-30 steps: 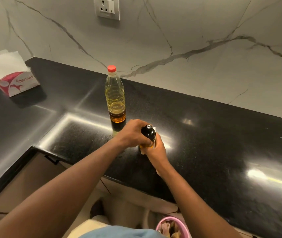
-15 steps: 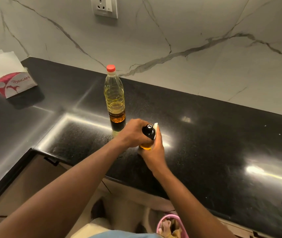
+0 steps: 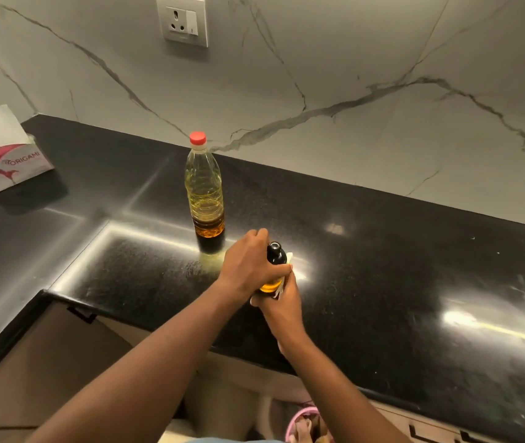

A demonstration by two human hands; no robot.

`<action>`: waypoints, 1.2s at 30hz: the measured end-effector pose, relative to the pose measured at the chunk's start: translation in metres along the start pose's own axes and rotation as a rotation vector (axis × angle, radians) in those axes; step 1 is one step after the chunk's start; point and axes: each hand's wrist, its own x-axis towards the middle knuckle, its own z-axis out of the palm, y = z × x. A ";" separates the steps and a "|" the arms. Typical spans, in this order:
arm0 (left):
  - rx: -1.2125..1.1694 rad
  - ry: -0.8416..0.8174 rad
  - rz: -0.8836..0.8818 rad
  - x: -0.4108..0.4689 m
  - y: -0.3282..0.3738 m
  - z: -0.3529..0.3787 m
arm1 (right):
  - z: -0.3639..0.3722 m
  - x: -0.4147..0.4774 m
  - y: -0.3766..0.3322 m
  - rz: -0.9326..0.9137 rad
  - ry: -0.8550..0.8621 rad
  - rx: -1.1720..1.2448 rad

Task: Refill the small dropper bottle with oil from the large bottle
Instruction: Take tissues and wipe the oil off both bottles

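The small dropper bottle (image 3: 274, 258) is a stubby round vessel: a glossy black rubber bulb and collar on top, and yellow-amber glass below where oil shows through. It stands low over the front part of the desk (image 3: 414, 270), held between both hands. The left hand (image 3: 250, 266) wraps over the collar from the left, its fingers (image 3: 279, 272) curled tight round the neck. The right hand (image 3: 283, 310) grips the glass body from beneath and behind. A pale strip pokes out beside the bulb; what it is cannot be told.

The desk is polished black stone, finely speckled, mirror-bright where lamps glare off it, and it turns a corner at the left. Behind rises a wall (image 3: 366, 52) of smooth off-white marble with grey veins, carrying a white plastic socket plate (image 3: 181, 20). Beige cupboard fronts (image 3: 47, 362) sit under the desk's edge.

The large bottle (image 3: 204, 190), clear ribbed plastic with a red cap (image 3: 197, 138) screwed on, stands upright just beyond the left hand, apart from it, holding pale golden oil. A cardboard tissue box (image 3: 10, 169), pink and white, sits far left with a white sheet sticking out. A pink-rimmed basket (image 3: 296, 422) shows at the bottom edge, its contents unclear
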 end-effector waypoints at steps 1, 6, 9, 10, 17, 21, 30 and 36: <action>0.004 0.005 -0.011 -0.001 0.001 0.001 | 0.001 -0.007 0.007 -0.002 -0.013 -0.006; 0.034 0.027 -0.036 -0.002 0.003 0.002 | 0.011 -0.008 0.016 -0.057 -0.008 -0.095; 0.059 0.021 -0.064 0.001 0.005 0.001 | 0.010 0.012 0.006 -0.034 0.034 -0.060; 0.063 0.018 -0.074 0.001 0.006 0.001 | 0.011 0.014 0.004 -0.030 0.037 -0.054; 0.064 -0.005 -0.097 0.002 0.006 0.001 | 0.017 -0.017 0.012 -0.060 -0.014 -0.088; 0.090 -0.175 -0.111 0.007 0.005 -0.006 | 0.011 0.001 0.005 -0.018 0.020 -0.105; -0.036 -0.318 0.040 0.032 0.000 -0.033 | 0.008 -0.015 0.006 0.002 -0.093 -0.109; 0.047 -0.128 0.056 0.026 0.002 -0.024 | 0.001 0.013 -0.008 -0.011 -0.060 -0.120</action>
